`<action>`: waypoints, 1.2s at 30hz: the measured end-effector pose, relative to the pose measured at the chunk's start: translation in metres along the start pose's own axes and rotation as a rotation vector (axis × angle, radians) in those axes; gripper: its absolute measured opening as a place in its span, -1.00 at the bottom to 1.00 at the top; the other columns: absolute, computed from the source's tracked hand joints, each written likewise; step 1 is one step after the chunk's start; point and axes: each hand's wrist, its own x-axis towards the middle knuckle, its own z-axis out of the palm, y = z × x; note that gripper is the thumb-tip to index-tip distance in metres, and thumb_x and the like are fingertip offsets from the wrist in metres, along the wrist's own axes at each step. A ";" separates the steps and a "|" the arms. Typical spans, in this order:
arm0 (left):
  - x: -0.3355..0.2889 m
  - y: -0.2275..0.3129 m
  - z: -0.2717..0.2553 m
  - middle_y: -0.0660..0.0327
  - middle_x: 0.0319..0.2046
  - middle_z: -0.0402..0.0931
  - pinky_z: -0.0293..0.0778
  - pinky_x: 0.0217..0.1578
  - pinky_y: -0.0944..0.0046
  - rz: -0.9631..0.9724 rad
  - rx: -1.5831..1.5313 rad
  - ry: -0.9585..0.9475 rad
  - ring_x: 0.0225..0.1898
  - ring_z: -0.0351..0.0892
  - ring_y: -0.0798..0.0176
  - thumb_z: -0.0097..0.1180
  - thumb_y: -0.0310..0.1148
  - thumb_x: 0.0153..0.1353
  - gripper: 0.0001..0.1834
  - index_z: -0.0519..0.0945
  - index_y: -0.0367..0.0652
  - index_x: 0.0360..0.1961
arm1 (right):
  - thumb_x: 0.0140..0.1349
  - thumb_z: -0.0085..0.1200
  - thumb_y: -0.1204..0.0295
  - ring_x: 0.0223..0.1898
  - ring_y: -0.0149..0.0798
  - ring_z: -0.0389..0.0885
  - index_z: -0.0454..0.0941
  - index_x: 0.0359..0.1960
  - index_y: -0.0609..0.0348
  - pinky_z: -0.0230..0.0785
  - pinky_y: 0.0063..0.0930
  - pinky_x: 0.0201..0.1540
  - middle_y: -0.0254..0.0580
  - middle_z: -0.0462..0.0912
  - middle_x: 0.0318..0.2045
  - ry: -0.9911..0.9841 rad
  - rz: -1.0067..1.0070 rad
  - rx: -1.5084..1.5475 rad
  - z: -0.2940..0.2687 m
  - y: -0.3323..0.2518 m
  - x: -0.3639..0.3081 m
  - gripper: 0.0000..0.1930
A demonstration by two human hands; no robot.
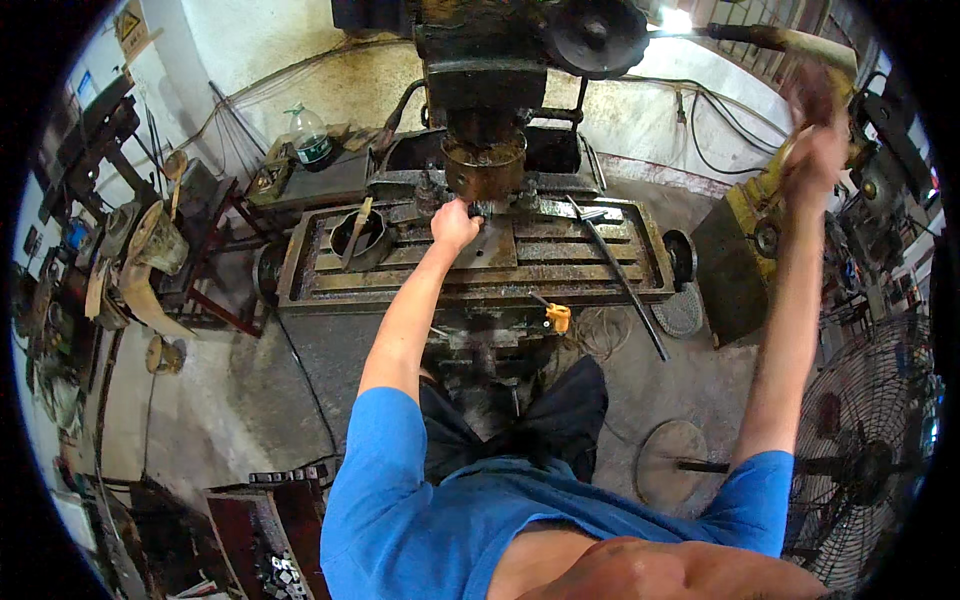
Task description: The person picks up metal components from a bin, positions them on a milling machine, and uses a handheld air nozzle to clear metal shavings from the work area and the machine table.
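My left hand reaches forward to the milling machine, just below its rusty round spindle housing. Its fingers are curled closed, and whatever they grip is hidden behind them. Under it lies the slotted machine table. My right hand is raised far out to the right, smeared by motion, so its fingers do not show clearly. Above it is a lever with a dark grip. Left of my left hand, a dark round pot holds a brush.
A long metal bar leans across the table's right side and over its front edge. A yellow-handled tool sits at the front edge. Handwheels, a caged fan and a yellow cabinet stand right. A bottle stands back left.
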 end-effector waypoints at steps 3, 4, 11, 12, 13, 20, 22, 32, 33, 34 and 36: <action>0.006 0.007 0.004 0.02 -0.42 0.55 0.46 -0.27 0.10 -0.011 -0.055 -0.057 -0.29 0.54 -0.01 0.29 -0.13 -0.19 -0.61 0.57 -0.26 -0.47 | -0.02 -0.04 0.31 0.11 0.03 0.27 0.24 0.04 0.37 -0.06 -0.05 0.23 0.11 0.34 0.02 -0.023 0.135 0.206 0.013 -0.043 0.054 -0.43; 0.006 0.009 0.006 0.01 -0.42 0.55 0.46 -0.27 0.10 -0.009 -0.056 -0.054 -0.29 0.54 -0.01 0.29 -0.13 -0.20 -0.61 0.57 -0.27 -0.48 | -0.03 -0.04 0.31 0.08 0.01 0.31 0.27 0.01 0.36 -0.01 -0.07 0.21 0.09 0.37 0.00 -0.012 0.120 0.173 0.001 -0.038 0.055 -0.45; 0.006 0.000 0.008 -0.04 -0.45 0.54 0.47 -0.30 0.10 -0.021 -0.052 -0.050 -0.33 0.55 -0.03 0.30 -0.12 -0.21 -0.59 0.57 -0.30 -0.53 | -0.14 0.03 0.12 -0.22 -0.07 0.37 0.25 -0.57 0.18 -0.03 0.18 0.15 -0.18 0.31 -0.52 -0.011 0.022 0.004 -0.011 -0.033 -0.092 -0.63; 0.007 0.003 0.007 -0.05 -0.45 0.54 0.47 -0.30 0.10 -0.026 -0.041 -0.078 -0.33 0.55 -0.03 0.30 -0.11 -0.21 -0.59 0.57 -0.30 -0.53 | -0.15 -0.04 0.25 -0.24 -0.03 0.39 0.24 -0.61 0.19 -0.03 0.21 0.14 -0.15 0.32 -0.56 0.015 0.009 0.005 -0.008 -0.033 -0.103 -0.73; 0.007 0.004 0.008 -0.05 -0.45 0.54 0.47 -0.31 0.10 -0.016 -0.046 -0.078 -0.34 0.55 -0.03 0.29 -0.11 -0.21 -0.59 0.57 -0.30 -0.54 | -0.15 -0.10 0.37 -0.26 0.00 0.42 0.22 -0.64 0.20 -0.03 0.24 0.14 -0.13 0.32 -0.60 0.041 -0.003 0.008 -0.006 -0.034 -0.109 -0.83; 0.003 0.010 0.004 -0.04 -0.43 0.55 0.47 -0.30 0.09 -0.022 -0.067 -0.043 -0.32 0.55 -0.03 0.28 -0.13 -0.18 -0.62 0.58 -0.29 -0.53 | -0.22 -0.13 0.45 -0.25 -0.02 0.42 0.19 -0.67 0.18 -0.04 0.20 0.15 -0.12 0.35 -0.57 0.062 0.013 -0.054 -0.002 -0.039 -0.110 -0.87; 0.000 0.011 -0.002 -0.04 -0.41 0.55 0.46 -0.28 0.09 -0.029 -0.071 -0.061 -0.29 0.54 -0.03 0.27 -0.15 -0.16 -0.63 0.58 -0.28 -0.48 | -0.22 -0.13 0.43 -0.21 -0.02 0.41 0.20 -0.67 0.19 -0.07 0.18 0.17 -0.11 0.37 -0.54 0.040 0.032 -0.035 -0.006 -0.039 -0.112 -0.87; -0.074 -0.070 -0.079 0.02 -0.49 0.55 0.41 -0.57 0.26 0.084 -0.555 -0.184 -0.63 0.52 0.25 0.16 -0.33 -0.02 -0.56 0.47 -0.27 -0.09 | -0.39 -0.24 0.52 -0.17 -0.01 0.39 0.22 -0.67 0.23 -0.16 0.15 0.22 -0.08 0.36 -0.52 0.059 0.096 0.040 0.000 -0.040 -0.125 -0.87; -0.094 -0.097 -0.088 0.06 -0.54 0.55 0.38 -0.63 0.31 0.094 -0.584 -0.154 -0.70 0.48 0.33 0.16 -0.34 -0.02 -0.56 0.46 -0.28 -0.08 | -0.40 -0.25 0.53 -0.16 -0.01 0.39 0.22 -0.67 0.23 -0.16 0.15 0.22 -0.07 0.36 -0.52 0.061 0.099 0.056 0.003 -0.038 -0.126 -0.87; -0.121 -0.104 -0.115 0.10 -0.57 0.54 0.37 -0.64 0.33 0.008 -0.572 -0.189 -0.69 0.46 0.37 0.15 -0.36 0.00 -0.57 0.46 -0.29 -0.08 | -0.41 -0.25 0.53 -0.16 -0.01 0.38 0.22 -0.67 0.24 -0.15 0.15 0.21 -0.07 0.34 -0.53 0.062 0.103 0.047 0.005 -0.039 -0.128 -0.87; -0.175 -0.138 -0.156 0.17 -0.60 0.51 0.34 -0.65 0.36 -0.146 -0.566 -0.167 -0.66 0.42 0.43 0.14 -0.39 0.03 -0.60 0.46 -0.31 -0.08 | -0.38 -0.25 0.54 -0.14 0.04 0.41 0.26 -0.65 0.27 -0.08 0.14 0.20 -0.02 0.41 -0.47 0.085 0.102 0.010 0.000 -0.033 -0.134 -0.86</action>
